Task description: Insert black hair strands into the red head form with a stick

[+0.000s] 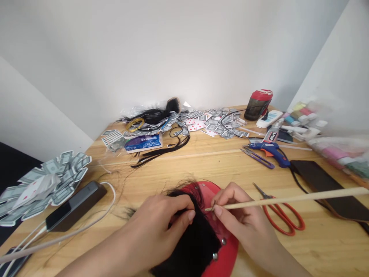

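A patch of black hair (198, 242) lies over a red rounded base (230, 250) with metal studs along its side. My left hand (161, 227) rests on the hair, thumb and forefinger pinched on some strands; the exact strands are hidden. My right hand (245, 223) grips a long pale wooden stick (300, 198) close to its thin tip. That tip points left, at the red surface beside the hair. Just right of this hand lie scissors with orange-red handles (284, 219).
At right are a blue glue gun (271, 151), purple snips (258, 157), a glue tube (272, 132) and a dark strap (323, 181). Playing cards (219, 123) and a black hairpiece (152, 115) lie behind. A power bank (92, 196) with white cables and a card fan (62, 169) sit left.
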`<control>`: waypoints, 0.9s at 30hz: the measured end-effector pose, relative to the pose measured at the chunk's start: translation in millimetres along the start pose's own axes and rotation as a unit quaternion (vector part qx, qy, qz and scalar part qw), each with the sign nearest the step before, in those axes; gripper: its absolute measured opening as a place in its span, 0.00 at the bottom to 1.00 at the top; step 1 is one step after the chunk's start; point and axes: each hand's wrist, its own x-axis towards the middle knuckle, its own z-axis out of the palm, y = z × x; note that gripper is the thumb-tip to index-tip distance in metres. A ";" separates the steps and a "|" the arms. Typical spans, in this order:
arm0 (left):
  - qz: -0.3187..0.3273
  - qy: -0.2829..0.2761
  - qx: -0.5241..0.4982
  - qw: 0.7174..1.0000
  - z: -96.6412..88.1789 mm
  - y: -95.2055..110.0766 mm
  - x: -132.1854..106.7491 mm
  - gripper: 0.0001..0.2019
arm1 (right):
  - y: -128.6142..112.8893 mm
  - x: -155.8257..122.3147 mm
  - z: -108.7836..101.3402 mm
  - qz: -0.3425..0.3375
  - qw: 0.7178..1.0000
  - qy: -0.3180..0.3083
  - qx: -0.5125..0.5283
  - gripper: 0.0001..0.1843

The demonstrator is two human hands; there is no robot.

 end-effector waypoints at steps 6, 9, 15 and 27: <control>0.005 -0.049 0.131 0.990 -6.6 12.0 13.9 0.11 | -0.5 3.2 -3.6 0.017 0.999 -0.026 0.012 0.13; 0.019 -0.055 0.194 0.979 -6.6 17.3 16.5 0.11 | -0.4 5.4 -6.2 0.021 0.998 -0.052 0.010 0.13; 0.020 -0.070 0.268 0.961 -6.9 24.9 18.7 0.12 | -3.0 6.2 -5.1 0.030 0.998 -0.054 0.031 0.14; 0.093 -0.073 0.371 0.921 3.4 36.6 13.6 0.07 | -1.2 12.8 -6.7 0.028 0.997 -0.059 0.041 0.19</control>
